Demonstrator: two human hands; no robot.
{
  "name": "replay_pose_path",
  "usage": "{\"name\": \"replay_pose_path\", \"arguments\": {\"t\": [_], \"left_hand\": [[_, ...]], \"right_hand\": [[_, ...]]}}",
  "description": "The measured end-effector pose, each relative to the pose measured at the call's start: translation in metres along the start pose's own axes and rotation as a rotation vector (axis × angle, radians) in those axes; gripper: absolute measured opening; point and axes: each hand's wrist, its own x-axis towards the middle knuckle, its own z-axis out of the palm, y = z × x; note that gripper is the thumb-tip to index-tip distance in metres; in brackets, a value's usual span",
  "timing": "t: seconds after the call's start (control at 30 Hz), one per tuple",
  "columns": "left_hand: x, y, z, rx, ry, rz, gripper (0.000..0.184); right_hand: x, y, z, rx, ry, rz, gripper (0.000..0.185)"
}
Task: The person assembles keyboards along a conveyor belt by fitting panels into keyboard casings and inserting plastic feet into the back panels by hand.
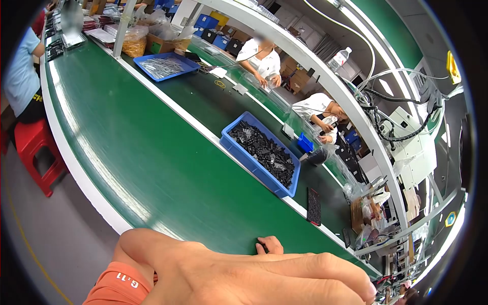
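Observation:
My left hand is very close to the camera and fills the bottom of the view. Its fingers stretch to the right, with nothing seen in them; the palm side is hidden. An orange sleeve shows on that arm. Beyond it, low over the green work surface, my right hand is partly covered by the left. Its fingers are curled, and a small black part seems pinched between them. Farther ahead stands a blue tray heaped with black plastic pieces.
A flat dark board lies right of the tray. Another blue tray holds pale strips. Two people in white work across the bench under a white frame. A red stool and a seated person are at left.

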Motion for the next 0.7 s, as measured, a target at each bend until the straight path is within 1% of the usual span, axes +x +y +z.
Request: {"name": "replay_pose_path", "arguments": {"t": [0.2,0.27,0.33,0.7], "left_hand": [[0.001,0.0,-0.001,0.009,-0.006,0.0,0.008],[0.001,0.002,-0.003,0.014,-0.006,0.002,0.008],[0.001,0.003,-0.004,0.022,-0.007,0.0,0.008],[0.004,0.018,-0.013,0.093,-0.012,-0.005,0.009]], "right_hand": [[-0.001,0.0,0.0,0.008,-0.019,0.053,0.019],[0.002,0.011,-0.002,-0.051,-0.128,0.074,0.019],[0.004,0.014,-0.001,-0.059,-0.157,0.073,0.019],[0.006,0.024,0.014,-0.09,-0.04,0.06,0.023]]}}
